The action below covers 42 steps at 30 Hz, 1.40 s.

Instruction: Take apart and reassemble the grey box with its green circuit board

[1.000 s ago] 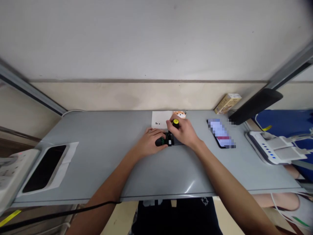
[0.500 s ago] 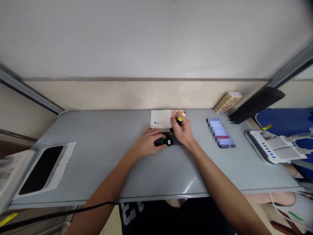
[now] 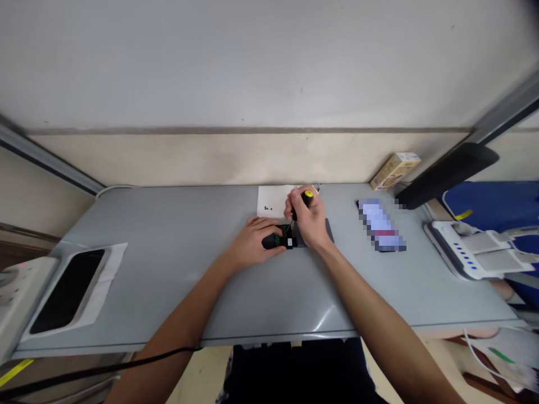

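Observation:
In the middle of the table, my left hand (image 3: 252,244) is closed around a small black device (image 3: 290,242) with green circuit parts and a white label showing. My right hand (image 3: 312,224) grips a screwdriver (image 3: 300,206), its dark handle tilted and its yellow cap uppermost. The thin shaft slants down toward the device; whether the tip touches it I cannot tell. A dark grey flat piece (image 3: 329,229) lies partly under my right hand. Just behind my hands is a white sheet (image 3: 275,196) with several tiny dark bits (image 3: 268,208), which look like screws.
On the right of the grey table (image 3: 168,224) lie a pixelated phone (image 3: 381,225), a small carton (image 3: 396,171) and a white multi-slot unit (image 3: 467,252) with blue lights. A dark tablet-like device (image 3: 69,292) rests on white paper at left. A black cable (image 3: 105,367) crosses my left forearm.
My right hand has shifted slightly left with the screwdriver, and its fingers have changed position around the handle. More of the grey flat piece shows. My left hand stays on the device.

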Motion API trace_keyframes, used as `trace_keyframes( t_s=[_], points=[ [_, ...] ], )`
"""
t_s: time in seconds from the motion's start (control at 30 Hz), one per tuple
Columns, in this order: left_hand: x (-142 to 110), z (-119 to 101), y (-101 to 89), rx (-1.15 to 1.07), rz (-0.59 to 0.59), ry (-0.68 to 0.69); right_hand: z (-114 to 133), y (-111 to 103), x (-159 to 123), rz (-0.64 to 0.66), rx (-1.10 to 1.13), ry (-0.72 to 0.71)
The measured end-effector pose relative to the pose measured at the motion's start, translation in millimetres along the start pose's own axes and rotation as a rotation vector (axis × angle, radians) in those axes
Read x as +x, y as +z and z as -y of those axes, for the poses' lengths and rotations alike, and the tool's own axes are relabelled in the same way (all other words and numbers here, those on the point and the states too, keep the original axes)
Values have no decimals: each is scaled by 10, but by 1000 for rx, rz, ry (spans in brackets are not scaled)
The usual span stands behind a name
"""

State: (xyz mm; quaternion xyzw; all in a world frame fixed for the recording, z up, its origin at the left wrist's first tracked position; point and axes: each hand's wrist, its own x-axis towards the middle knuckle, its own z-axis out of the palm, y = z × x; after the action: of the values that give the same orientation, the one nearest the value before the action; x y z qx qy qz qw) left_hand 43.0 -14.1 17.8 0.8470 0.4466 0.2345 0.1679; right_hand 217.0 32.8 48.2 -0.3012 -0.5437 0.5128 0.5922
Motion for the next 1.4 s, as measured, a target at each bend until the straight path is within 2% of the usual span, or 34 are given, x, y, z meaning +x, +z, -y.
trace_keyframes(
  t_s=[0.13, 0.27, 0.4, 0.57, 0.7, 0.87, 1.03, 1.2, 1.4],
  points=[
    [-13, 26, 23, -13, -9, 9, -58, 31, -36, -17, 44, 21],
    [-24, 41, 34, -11, -16, 24, 12, 30, -65, 30, 31, 40],
    [-25, 38, 22, 0, -13, 26, 87, -20, -62, 52, 56, 64],
    [-18, 28, 8, 1, -8, 40, 47, -116, -47, 66, 113, 77],
    [-12, 23, 10, -7, -6, 28, 23, -122, -36, 27, 66, 74],
    [-10, 30, 19, -1, -9, 24, 118, -130, -17, 59, 133, 135],
    [-17, 39, 26, 5, -14, 35, 109, -195, -24, 72, 139, 120],
    [-24, 22, 22, 6, -12, 32, 57, -169, -35, 46, 103, 93],
    [-35, 19, 25, -1, -24, 18, 121, -169, -16, 78, 198, 168]
  ],
)
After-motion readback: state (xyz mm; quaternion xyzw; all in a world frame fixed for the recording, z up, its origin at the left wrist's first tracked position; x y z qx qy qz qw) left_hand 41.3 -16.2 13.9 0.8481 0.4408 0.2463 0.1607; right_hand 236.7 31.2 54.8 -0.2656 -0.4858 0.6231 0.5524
